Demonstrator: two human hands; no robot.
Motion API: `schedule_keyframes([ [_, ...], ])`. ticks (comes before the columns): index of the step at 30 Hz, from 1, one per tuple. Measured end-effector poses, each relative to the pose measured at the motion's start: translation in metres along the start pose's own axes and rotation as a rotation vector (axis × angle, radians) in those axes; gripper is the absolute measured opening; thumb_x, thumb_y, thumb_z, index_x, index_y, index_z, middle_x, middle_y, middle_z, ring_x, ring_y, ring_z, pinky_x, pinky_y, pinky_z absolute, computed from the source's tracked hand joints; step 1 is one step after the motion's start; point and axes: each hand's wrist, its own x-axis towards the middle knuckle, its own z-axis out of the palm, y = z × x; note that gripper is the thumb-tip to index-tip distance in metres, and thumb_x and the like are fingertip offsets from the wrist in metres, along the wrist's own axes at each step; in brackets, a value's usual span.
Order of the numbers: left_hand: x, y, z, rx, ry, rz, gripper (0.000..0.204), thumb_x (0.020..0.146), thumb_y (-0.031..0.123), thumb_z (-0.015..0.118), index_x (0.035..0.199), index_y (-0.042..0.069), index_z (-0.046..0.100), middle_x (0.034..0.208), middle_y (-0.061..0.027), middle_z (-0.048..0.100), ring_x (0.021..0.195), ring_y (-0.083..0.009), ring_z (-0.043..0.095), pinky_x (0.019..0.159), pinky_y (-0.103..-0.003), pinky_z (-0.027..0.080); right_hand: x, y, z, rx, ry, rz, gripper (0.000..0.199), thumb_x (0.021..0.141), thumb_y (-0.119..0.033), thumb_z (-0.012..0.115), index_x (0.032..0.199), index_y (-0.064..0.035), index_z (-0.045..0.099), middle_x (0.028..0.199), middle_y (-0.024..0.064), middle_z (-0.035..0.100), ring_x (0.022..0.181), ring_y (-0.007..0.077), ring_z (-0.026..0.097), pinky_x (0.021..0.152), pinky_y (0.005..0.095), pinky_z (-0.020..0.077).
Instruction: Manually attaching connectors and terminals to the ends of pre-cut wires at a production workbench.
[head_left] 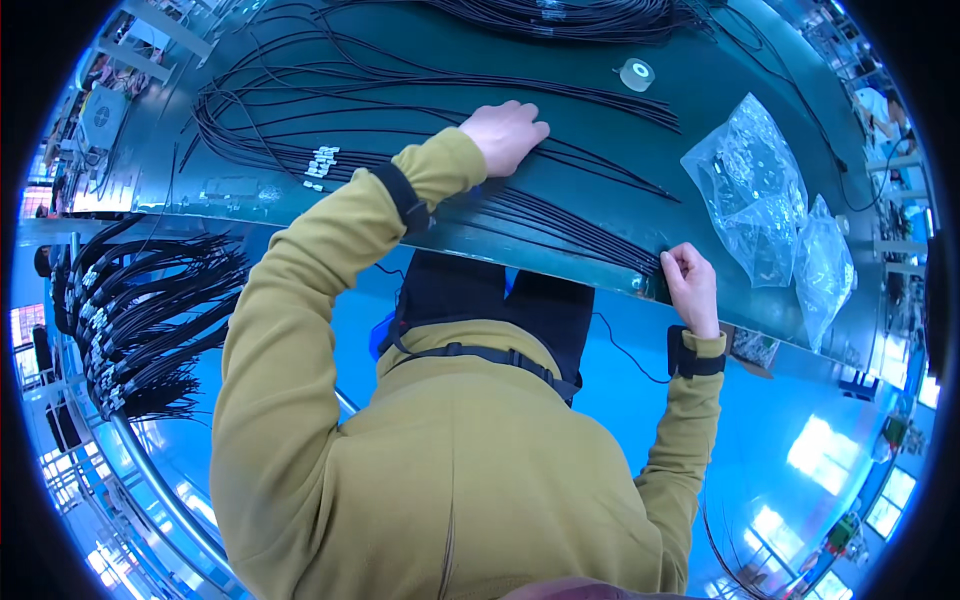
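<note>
My left hand [505, 135] is over the middle of the table, its fingers curled down onto a few thin black cables [610, 175] that run out to the right from under it. Its fingertips are partly hidden. At the table's near edge, my right hand [692, 285] is closed, thumb against fingers, at the ends of a row of black cables [570, 225] lying side by side. Those cables pass beneath my left forearm and loop round at the left. Several small white pieces [320, 165] lie among them.
On the green table [400, 60] stand a roll of clear tape [636, 74] and a big black cable coil [560, 18] at the far side. Clear plastic bags [752, 195] lie at the right. Many black cables with white ends hang in a bundle [130, 320] at the left.
</note>
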Motion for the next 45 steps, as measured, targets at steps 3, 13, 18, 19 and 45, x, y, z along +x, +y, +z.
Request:
schedule_keyframes([
  [3, 0.011, -0.002, -0.004, -0.044, -0.074, 0.071, 0.019, 0.078, 0.005, 0.058, 0.096, 0.004, 0.056, 0.093, -0.0123, 0.056, 0.09, -0.0332, 0.059, 0.077, -0.043, 0.051, -0.001, 0.001, 0.001, 0.006, 0.005, 0.02, 0.017, 0.087, -0.014, 0.064, 0.078, -0.0007, 0.057, 0.059, 0.0051, 0.052, 0.053, 0.0121, 0.046, 0.051, 0.0291, 0.0392],
  [13, 0.027, -0.018, -0.011, -0.018, 0.088, -0.004, 0.011, 0.084, 0.011, 0.058, 0.094, 0.005, 0.057, 0.092, -0.0127, 0.058, 0.091, -0.0338, 0.059, 0.076, -0.043, 0.049, 0.0, 0.005, 0.002, 0.015, 0.009, -0.004, 0.018, 0.09, -0.013, 0.062, 0.079, 0.0007, 0.057, 0.062, -0.0012, 0.049, 0.058, 0.006, 0.043, 0.052, 0.0241, 0.0369],
  [18, 0.05, 0.032, 0.008, -0.03, 0.093, 0.062, 0.014, 0.084, 0.015, 0.06, 0.092, 0.004, 0.058, 0.091, -0.0148, 0.058, 0.091, -0.0345, 0.06, 0.073, -0.045, 0.051, 0.005, 0.004, -0.01, 0.404, -0.042, 0.254, 0.015, 0.095, -0.012, 0.049, 0.099, -0.0002, 0.058, 0.073, -0.001, 0.053, 0.06, 0.0045, 0.044, 0.049, 0.0204, 0.0347],
  [19, 0.057, 0.046, 0.014, -0.073, 0.075, 0.102, 0.014, 0.085, 0.016, 0.06, 0.092, 0.004, 0.058, 0.091, -0.0146, 0.059, 0.091, -0.0343, 0.06, 0.073, -0.045, 0.052, 0.006, 0.004, -0.014, 0.551, -0.051, 0.347, 0.017, 0.095, -0.011, 0.047, 0.104, -0.0004, 0.056, 0.075, -0.0004, 0.054, 0.06, 0.0043, 0.044, 0.049, 0.0195, 0.0345],
  [45, 0.062, 0.125, 0.015, -0.672, 0.248, 0.197, 0.014, 0.082, 0.012, 0.064, 0.084, 0.001, 0.056, 0.08, -0.0146, 0.059, 0.078, -0.0327, 0.061, 0.067, -0.04, 0.049, 0.016, -0.027, 0.01, 1.163, 0.11, 0.336, 0.017, 0.091, -0.018, 0.066, 0.097, -0.0042, 0.059, 0.076, 0.0009, 0.056, 0.051, 0.0019, 0.04, 0.039, 0.0176, 0.0277],
])
